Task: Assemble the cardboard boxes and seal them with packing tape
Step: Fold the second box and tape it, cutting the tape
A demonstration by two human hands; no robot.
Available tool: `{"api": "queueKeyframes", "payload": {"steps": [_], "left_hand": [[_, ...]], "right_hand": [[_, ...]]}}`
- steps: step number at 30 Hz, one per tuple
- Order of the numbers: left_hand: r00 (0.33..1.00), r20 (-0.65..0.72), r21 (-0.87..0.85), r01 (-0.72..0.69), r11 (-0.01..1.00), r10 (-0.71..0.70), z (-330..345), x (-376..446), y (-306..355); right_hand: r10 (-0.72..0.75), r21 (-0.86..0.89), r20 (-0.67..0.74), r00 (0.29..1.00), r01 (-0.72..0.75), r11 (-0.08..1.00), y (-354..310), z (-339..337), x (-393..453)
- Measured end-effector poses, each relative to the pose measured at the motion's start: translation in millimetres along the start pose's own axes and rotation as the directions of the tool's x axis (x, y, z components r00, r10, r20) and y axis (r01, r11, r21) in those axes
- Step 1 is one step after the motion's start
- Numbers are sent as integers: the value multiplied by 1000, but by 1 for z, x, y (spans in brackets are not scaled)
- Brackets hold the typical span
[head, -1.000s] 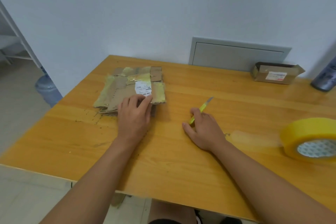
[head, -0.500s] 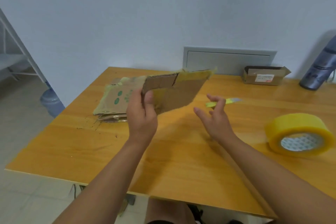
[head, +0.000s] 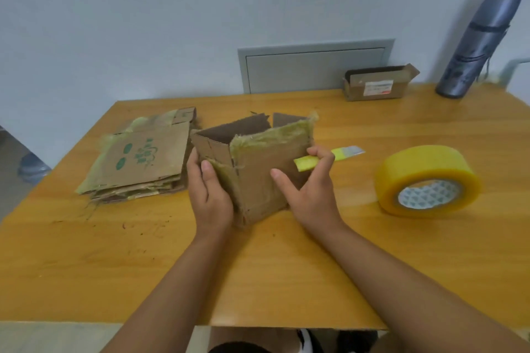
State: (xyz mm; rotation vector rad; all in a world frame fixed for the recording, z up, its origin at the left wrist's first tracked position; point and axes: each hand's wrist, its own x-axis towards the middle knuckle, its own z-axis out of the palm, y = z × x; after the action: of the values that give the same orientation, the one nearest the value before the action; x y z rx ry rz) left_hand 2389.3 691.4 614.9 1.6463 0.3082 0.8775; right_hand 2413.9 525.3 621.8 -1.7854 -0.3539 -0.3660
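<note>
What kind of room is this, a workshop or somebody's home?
Hard to say; probably a plain room used for packing. A wooden table holds a stack of flattened boxes and a roll of packing tape.

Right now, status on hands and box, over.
Left hand grips box at its left corner. Right hand on box front, holding cutter. Box opened up, untaped. Tape lies right, untouched. Nothing in the way.
</note>
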Motion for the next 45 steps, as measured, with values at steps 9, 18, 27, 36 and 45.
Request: {"api": "queueKeyframes", "payload": {"steps": [9,18,27,36,45], "left_hand": [[954,281,64,-127,990,104,-1,1,-2],[918,323,-54,-227,972,232,-7,7,4],[898,357,-63,-253,966,258,-4,5,11],[898,349,18,-292,956,267,-2,7,4],[922,325,-27,-214,977,211,1,1,14]], "right_hand": [[-148,-45,-73,986,145,988,16,2,5],[-240,-15,-31,970,239,971,14,-1,7],[-255,4,-83,963,256,967,8,-9,13],[-227,68,-88,970,233,970,6,-9,14],[-120,173,-160,980,148,974,-11,-16,18]]}}
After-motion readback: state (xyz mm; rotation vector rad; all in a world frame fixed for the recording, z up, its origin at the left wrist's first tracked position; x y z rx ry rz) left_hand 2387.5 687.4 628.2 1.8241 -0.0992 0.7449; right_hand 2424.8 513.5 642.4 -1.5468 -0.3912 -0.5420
